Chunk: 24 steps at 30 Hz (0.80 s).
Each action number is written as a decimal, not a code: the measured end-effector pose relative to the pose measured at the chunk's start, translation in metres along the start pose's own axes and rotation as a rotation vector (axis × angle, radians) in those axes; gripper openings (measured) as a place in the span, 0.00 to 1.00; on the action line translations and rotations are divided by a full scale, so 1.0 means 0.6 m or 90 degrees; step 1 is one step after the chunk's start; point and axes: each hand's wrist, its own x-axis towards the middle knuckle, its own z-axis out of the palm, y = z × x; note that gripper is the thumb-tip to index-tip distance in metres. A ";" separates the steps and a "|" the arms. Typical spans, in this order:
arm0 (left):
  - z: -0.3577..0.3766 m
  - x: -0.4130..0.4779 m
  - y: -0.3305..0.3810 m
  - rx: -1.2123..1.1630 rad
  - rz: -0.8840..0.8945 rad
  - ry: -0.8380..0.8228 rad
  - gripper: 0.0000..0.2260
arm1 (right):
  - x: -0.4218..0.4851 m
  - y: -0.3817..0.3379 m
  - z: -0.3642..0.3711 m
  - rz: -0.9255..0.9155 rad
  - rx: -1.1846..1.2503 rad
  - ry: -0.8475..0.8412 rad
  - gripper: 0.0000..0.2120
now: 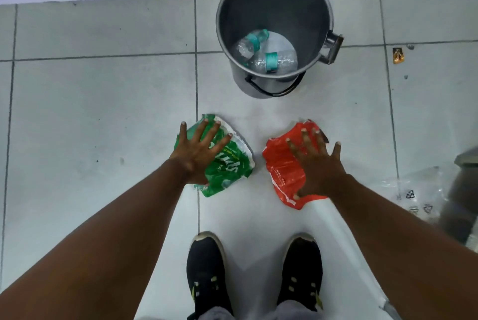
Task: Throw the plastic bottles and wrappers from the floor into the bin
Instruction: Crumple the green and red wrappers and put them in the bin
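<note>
A grey metal bin (320, 9) stands on the tiled floor ahead of me, and clear plastic bottles (261, 53) with teal labels lie at its bottom. A green wrapper (232, 164) lies flat on the floor under my left hand (199, 149), whose fingers are spread over it. A red wrapper (280, 167) lies to its right under my right hand (315, 162), also spread with fingers apart. Both palms hover over or press on the wrappers; neither hand has closed on anything.
A clear plastic bag (416, 193) lies on the floor at the right, beside a blurred grey object (463, 190). A small orange scrap (398, 55) sits right of the bin. My black shoes (207, 270) stand just behind the wrappers. A pale wall base runs behind the bin.
</note>
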 end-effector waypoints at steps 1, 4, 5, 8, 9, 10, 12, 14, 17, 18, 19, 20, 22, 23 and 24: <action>0.012 0.010 0.000 0.025 0.015 -0.013 0.60 | 0.008 -0.002 0.012 0.003 -0.004 -0.005 0.70; 0.042 0.037 0.000 0.069 0.037 -0.057 0.67 | 0.030 -0.010 0.038 0.068 0.042 -0.029 0.70; 0.053 0.045 0.001 0.061 0.033 -0.071 0.67 | 0.037 -0.014 0.044 0.085 0.059 -0.027 0.70; 0.081 0.060 0.008 0.002 0.028 -0.094 0.60 | 0.054 -0.030 0.072 0.092 0.086 -0.029 0.66; 0.089 0.063 0.013 -0.010 0.034 -0.097 0.56 | 0.057 -0.033 0.081 0.096 0.088 -0.036 0.64; 0.096 0.064 0.017 -0.021 0.040 -0.097 0.52 | 0.059 -0.035 0.089 0.101 0.088 -0.033 0.62; 0.106 0.069 0.019 -0.041 0.043 -0.097 0.47 | 0.061 -0.031 0.100 0.096 0.080 0.012 0.53; 0.102 0.075 0.019 -0.072 0.051 -0.100 0.37 | 0.062 -0.025 0.107 0.057 0.090 0.057 0.39; 0.082 0.078 0.018 -0.127 0.062 -0.079 0.18 | 0.053 -0.027 0.119 -0.010 0.140 0.061 0.24; 0.072 0.076 0.020 -0.135 0.055 -0.077 0.15 | 0.049 -0.029 0.116 -0.014 0.167 0.054 0.25; 0.062 0.071 0.022 -0.151 0.042 -0.065 0.14 | 0.042 -0.031 0.107 -0.012 0.204 0.057 0.26; 0.051 0.065 0.023 -0.178 0.026 -0.039 0.14 | 0.038 -0.030 0.094 -0.008 0.249 0.074 0.27; 0.022 0.040 0.025 -0.257 -0.004 0.043 0.14 | 0.015 -0.033 0.050 -0.004 0.340 0.129 0.25; 0.000 0.025 0.022 -0.296 -0.017 0.087 0.16 | 0.003 -0.032 0.022 0.009 0.382 0.163 0.22; -0.023 0.010 0.018 -0.332 -0.028 0.123 0.19 | -0.012 -0.029 -0.007 0.024 0.418 0.194 0.21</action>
